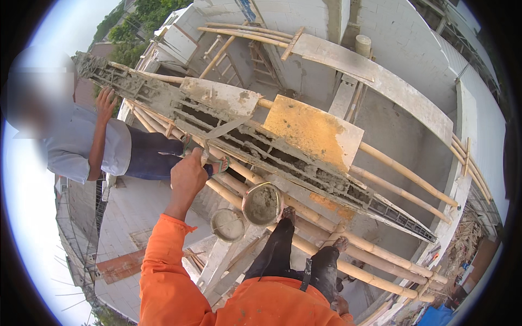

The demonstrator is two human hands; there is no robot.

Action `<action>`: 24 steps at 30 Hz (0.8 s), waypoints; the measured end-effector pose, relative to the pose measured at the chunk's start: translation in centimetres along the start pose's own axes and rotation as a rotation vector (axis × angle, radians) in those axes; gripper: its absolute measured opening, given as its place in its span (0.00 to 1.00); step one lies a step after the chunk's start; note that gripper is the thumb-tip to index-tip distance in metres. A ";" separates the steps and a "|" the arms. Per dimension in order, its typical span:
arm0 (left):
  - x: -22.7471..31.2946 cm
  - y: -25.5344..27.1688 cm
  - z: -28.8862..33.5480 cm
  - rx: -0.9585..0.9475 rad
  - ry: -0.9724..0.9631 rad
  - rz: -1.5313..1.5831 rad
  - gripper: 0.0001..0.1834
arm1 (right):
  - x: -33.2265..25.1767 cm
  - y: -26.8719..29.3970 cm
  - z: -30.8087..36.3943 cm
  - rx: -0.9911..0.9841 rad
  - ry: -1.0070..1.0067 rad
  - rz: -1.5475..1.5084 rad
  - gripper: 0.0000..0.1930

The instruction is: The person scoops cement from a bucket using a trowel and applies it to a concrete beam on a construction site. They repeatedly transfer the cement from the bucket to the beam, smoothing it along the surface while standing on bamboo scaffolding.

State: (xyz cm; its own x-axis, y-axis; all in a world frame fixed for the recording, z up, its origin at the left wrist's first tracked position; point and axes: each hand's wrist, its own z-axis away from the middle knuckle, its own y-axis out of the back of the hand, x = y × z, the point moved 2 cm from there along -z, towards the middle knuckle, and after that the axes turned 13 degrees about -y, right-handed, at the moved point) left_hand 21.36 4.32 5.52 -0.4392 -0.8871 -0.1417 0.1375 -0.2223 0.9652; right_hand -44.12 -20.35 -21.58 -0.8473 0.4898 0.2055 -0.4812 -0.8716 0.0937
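Observation:
My left hand (187, 175), in an orange sleeve, grips the handle of a trowel (220, 130). The blade lies over the wet mortar on top of a long block wall (304, 168) that runs from upper left to lower right. My feet stand on bamboo scaffold poles (375, 255) just below the wall. A bucket of grey mortar (262, 204) hangs beside my left foot. Only a small patch of my right hand (341, 305) shows by my hip, and its fingers are hidden.
Another person in a pale shirt sits at the left, one hand (106, 103) on the wall top. A second round bucket (227, 224) sits below the first. A yellow board (312, 130) and a grey board (217, 98) lean on the wall's far side. There is a deep drop below.

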 end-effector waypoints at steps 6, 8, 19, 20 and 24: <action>1.8 -2.1 0.4 -0.061 0.047 0.030 0.10 | 3.1 -0.1 -3.4 0.123 0.081 0.053 0.21; 3.6 -2.8 1.6 -0.032 0.035 0.130 0.12 | 6.6 0.7 -9.9 0.091 0.424 0.143 0.20; 16.0 -8.4 -0.6 -0.226 -0.357 -0.167 0.09 | 4.4 1.9 -6.2 0.000 0.219 -0.015 0.21; 16.7 -9.0 -1.7 -0.267 -0.327 -0.199 0.08 | 4.2 2.0 -6.4 -0.007 0.251 -0.007 0.21; 18.8 -10.1 -5.2 -0.360 -0.358 -0.251 0.07 | 7.5 2.4 -11.3 0.097 0.344 -0.275 0.19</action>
State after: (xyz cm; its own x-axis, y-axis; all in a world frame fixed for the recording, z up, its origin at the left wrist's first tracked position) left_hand 16.32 -12.23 -8.00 -0.7625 -0.6108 -0.2132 0.2569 -0.5883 0.7668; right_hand -54.11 -18.55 -30.79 -0.7244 0.6671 -0.1737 -0.6893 -0.6980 0.1941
